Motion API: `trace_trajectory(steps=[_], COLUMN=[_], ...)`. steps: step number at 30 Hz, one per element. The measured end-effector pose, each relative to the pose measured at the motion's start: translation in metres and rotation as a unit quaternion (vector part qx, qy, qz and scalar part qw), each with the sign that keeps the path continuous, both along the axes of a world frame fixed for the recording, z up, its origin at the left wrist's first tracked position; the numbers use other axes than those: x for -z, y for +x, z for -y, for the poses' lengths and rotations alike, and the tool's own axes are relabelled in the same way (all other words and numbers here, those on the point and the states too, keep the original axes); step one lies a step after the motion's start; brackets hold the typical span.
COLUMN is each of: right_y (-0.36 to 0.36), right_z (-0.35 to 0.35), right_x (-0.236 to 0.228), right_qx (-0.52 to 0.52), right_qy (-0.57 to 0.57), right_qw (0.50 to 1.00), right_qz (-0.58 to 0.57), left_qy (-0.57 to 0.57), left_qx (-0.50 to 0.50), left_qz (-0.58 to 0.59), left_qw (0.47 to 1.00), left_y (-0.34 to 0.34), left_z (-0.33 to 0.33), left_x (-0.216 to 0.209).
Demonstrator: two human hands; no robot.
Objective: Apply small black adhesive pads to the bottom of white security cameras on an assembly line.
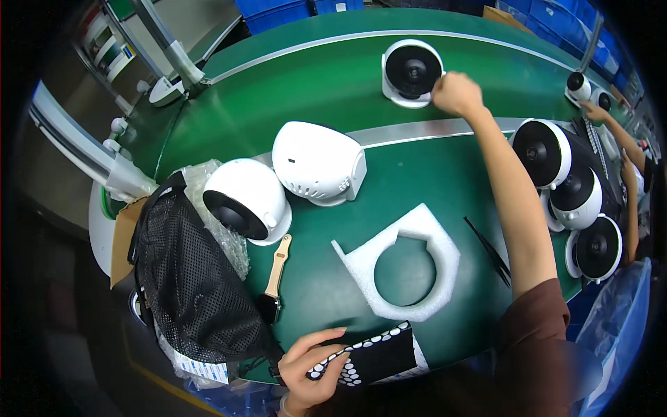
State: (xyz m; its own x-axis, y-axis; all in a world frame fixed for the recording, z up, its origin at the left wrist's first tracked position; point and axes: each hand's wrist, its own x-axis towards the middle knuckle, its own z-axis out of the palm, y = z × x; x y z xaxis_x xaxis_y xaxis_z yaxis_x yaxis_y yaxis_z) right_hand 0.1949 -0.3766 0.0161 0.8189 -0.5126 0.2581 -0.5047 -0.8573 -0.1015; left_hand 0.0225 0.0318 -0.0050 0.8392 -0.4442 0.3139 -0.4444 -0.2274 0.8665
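My left hand [310,368] pinches the edge of a black sheet [386,354] dotted with white round pads, at the near edge of the green table. Farther off, my right arm reaches across to a white camera [413,71] with a round black front and a lens, standing upright on the conveyor belt. Closed at that camera's right edge is my right hand [458,94], its fingertips partly hidden. Between my arms lies a white foam ring [431,243] with a big round hole. Two more white cameras, one turned away [316,163] and one tilted down [243,198], stand left of the foam.
Black tweezers [488,251] lie right of the foam. A watch [275,278] lies beside a black mesh bag [194,278] at the left. Several cameras [542,153] crowd the right side. Beyond them, a co-worker's hand [595,112] is near other cameras. Blue bins [274,15] stand behind the belt.
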Motion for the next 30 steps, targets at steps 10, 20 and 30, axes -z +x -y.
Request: trace_trajectory(steps=[10,20,30], right_y=[0.025,-0.009,-0.069], right_z=[-0.009,-0.060,-0.289], right_x=[-0.014,-0.068,-0.007], right_qx=[-0.233,-0.382,-0.723], right_qy=[0.170,0.158,-0.141], right_qw=[0.850,0.794,0.674], right_qz=[0.441,0.446,-0.056], left_qy=[0.036,-0.060,-0.072], left_qx=[0.000,0.122,0.117], left_qz=[-0.006,-0.044,-0.015], left_qw=[0.999,0.990,0.990], left_y=[-0.001,0.003,0.001], left_z=[0.000,-0.002,-0.005], left_x=[-0.006,0.006,0.008])
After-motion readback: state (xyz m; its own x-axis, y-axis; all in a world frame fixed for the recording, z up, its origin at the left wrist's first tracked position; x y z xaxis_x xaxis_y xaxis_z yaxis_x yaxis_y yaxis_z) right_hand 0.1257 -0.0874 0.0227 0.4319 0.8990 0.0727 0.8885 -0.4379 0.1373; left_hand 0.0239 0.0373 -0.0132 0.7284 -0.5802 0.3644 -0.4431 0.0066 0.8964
